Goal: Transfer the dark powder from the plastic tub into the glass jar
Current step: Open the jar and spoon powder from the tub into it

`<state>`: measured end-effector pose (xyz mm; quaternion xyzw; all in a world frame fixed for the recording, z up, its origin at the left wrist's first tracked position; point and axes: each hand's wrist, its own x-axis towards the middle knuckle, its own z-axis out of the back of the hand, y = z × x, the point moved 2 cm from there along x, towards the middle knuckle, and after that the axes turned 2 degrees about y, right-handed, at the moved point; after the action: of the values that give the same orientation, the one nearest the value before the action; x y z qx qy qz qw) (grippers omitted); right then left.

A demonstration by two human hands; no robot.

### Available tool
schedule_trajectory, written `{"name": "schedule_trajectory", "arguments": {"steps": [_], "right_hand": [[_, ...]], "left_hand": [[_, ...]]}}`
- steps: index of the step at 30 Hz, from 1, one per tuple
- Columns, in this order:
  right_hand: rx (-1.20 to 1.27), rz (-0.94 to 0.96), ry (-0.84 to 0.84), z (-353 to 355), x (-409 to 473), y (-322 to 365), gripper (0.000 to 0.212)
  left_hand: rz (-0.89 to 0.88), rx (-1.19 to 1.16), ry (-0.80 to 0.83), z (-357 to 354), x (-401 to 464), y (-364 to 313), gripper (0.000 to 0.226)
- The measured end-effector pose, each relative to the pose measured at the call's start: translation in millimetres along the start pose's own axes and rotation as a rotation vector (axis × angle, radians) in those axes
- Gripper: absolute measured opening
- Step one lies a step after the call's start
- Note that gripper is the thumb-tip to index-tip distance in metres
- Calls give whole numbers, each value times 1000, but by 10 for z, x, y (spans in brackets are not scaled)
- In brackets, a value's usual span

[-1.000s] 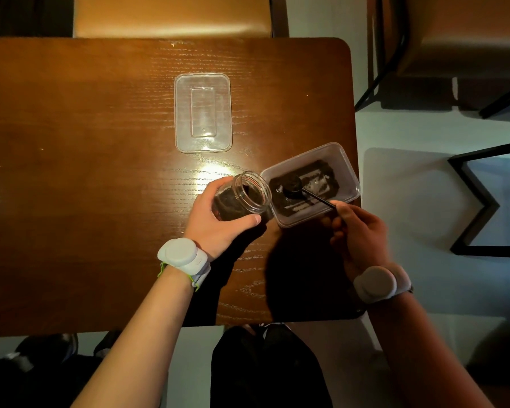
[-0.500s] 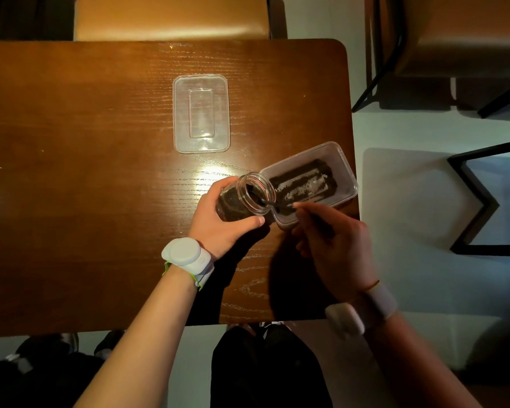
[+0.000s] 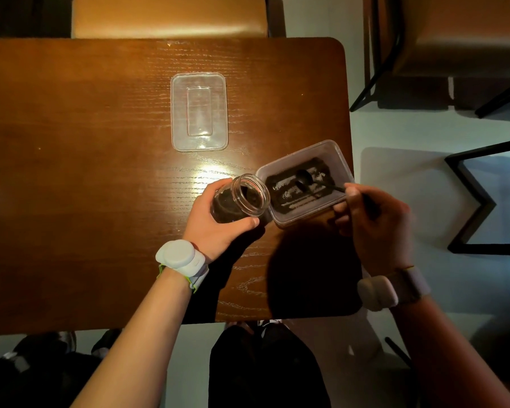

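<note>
A clear glass jar [image 3: 242, 198], partly filled with dark powder, is tilted with its open mouth toward the plastic tub. My left hand [image 3: 215, 225] is wrapped around the jar from below. The clear rectangular plastic tub [image 3: 339, 156] lies near the table's right edge, a thin layer of dark powder spread over its bottom. My right hand [image 3: 374, 228] pinches the handle of a dark spoon [image 3: 305, 178], whose bowl is down inside the tub over the powder.
The tub's clear lid [image 3: 200, 111] lies flat on the wooden table [image 3: 86, 172] farther back. The table's right edge runs just past the tub. A chair [image 3: 171, 16] stands behind the table, and black metal frames [image 3: 471, 201] stand on the floor to the right.
My right hand has moved the spoon from the jar's mouth back to the right into the tub. The jar stays tilted in my left hand.
</note>
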<state>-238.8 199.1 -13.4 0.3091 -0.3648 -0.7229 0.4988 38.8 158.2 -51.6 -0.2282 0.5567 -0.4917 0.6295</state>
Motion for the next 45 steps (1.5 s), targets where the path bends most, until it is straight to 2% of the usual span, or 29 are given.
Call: {"name": "schedule_trajectory", "arguments": {"steps": [3,6,13,22,30,34,37,40,42,44,45], "right_hand": [[-203,40,22,14,31,-175,18],[-195,-18,53,-96,-45,-197,17],[57,-221,203,-426,-272,-106,13],[471,-593,98,-449,-183,-3,18],[732,-773,36,-358,-157,-65,17],[778,-685,50,-222,-174,35,23],[681,-510,115,-201,-209,208,24],[386,-246,192,-278,-251,341,19],[127,35,245,-319,-262,379,17],[-54,291,279,-344,-275,383,25],[-76,327,278,-336,-274,381,28]], "left_hand": [[7,8,-2,-9,-18,16,72],[15,19,5,-21,-11,30,73],[10,22,11,-41,19,19,71],[13,6,2,-24,7,15,74],[16,2,1,-35,1,9,72],[13,6,8,-43,10,10,72],[9,6,9,-43,9,10,72],[8,8,4,-38,4,12,72],[9,8,2,-31,2,8,73],[8,15,1,-25,-3,7,72],[9,14,-3,-24,-6,9,72]]}}
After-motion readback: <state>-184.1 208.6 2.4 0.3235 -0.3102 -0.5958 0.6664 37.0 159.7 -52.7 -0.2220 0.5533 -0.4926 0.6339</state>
